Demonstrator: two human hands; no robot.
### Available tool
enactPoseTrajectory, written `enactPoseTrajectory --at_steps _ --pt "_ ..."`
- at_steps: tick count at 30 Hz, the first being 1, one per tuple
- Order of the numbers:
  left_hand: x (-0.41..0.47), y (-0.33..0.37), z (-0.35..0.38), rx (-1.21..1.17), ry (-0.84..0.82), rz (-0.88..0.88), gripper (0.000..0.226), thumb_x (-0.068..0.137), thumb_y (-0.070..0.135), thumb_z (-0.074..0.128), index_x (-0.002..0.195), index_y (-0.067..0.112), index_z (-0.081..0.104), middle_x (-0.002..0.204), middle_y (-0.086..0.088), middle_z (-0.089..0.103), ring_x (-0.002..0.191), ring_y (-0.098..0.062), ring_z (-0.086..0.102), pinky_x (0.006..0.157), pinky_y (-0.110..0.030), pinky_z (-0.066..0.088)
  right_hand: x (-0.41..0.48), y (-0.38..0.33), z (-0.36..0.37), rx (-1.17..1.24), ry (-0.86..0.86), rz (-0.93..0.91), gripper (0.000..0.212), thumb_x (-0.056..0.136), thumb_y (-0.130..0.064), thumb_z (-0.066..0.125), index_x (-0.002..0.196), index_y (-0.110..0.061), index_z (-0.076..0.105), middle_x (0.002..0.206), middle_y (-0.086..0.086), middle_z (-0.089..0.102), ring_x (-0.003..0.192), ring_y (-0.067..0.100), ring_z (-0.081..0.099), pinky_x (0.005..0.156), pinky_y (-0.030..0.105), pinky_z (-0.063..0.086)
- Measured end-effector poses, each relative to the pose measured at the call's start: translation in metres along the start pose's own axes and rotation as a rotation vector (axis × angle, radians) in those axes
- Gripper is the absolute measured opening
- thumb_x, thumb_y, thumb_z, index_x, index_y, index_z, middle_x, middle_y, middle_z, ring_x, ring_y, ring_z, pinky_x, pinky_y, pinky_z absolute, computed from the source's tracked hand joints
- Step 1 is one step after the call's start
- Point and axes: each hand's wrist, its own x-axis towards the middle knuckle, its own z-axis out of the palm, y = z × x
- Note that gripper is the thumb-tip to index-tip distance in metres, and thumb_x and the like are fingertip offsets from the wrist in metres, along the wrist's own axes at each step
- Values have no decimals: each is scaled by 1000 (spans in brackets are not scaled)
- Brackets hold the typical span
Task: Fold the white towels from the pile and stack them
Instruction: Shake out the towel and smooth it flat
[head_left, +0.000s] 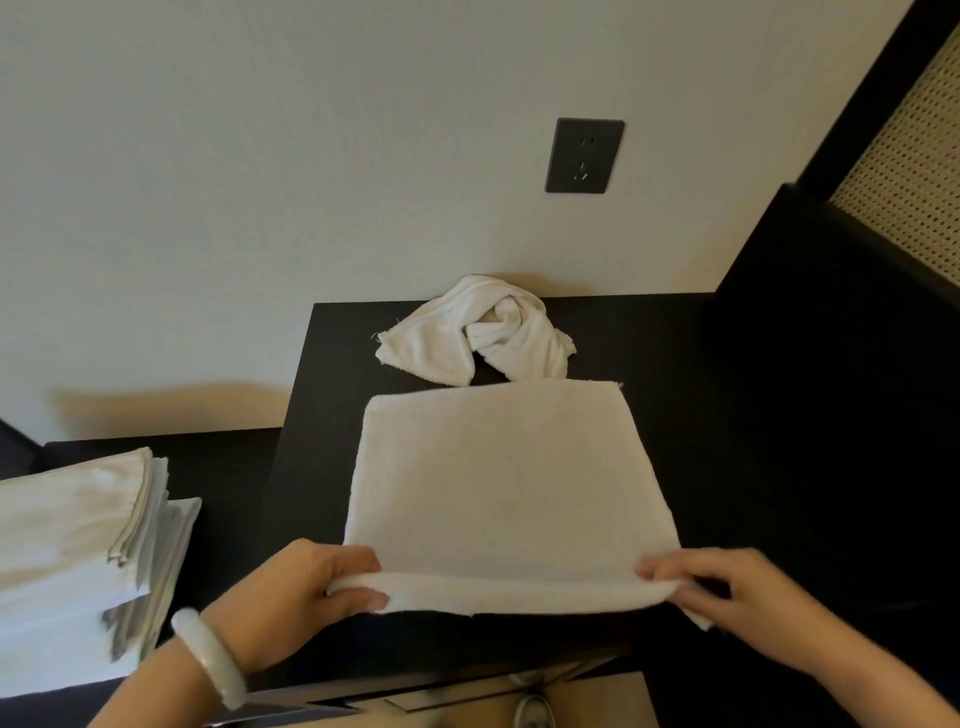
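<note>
A white towel (511, 483) lies spread flat on the dark table (691, 415), its near edge rolled over. My left hand (306, 592) pinches the near left corner of that edge. My right hand (737, 597) pinches the near right corner. Behind the flat towel, against the wall, a crumpled white towel (478, 338) lies in a twisted heap. A stack of folded white towels (72, 561) sits at the far left on a lower dark surface.
A dark wall socket (584, 156) sits on the pale wall above the table. A black panel (852, 322) and a woven screen (904, 171) rise at the right. The table's front edge runs just below my hands. A pale bracelet (208, 657) circles my left wrist.
</note>
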Motion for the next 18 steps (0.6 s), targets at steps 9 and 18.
enactPoseTrajectory --at_steps 9,18 --pt "56 -2 -53 -105 108 -364 31 85 41 69 112 27 62 106 2 64 83 -14 70 76 -29 60 97 -25 -37 341 156 388 15 87 -43 68 90 -30 75 92 -9 75 90 12 71 88 40 55" --pt "68 -8 -12 -199 523 -485 19 95 41 57 85 25 62 81 -4 65 70 -11 63 67 -27 53 108 -10 -36 377 235 383 10 92 -32 63 95 -40 70 88 -15 74 79 5 73 67 34 60"
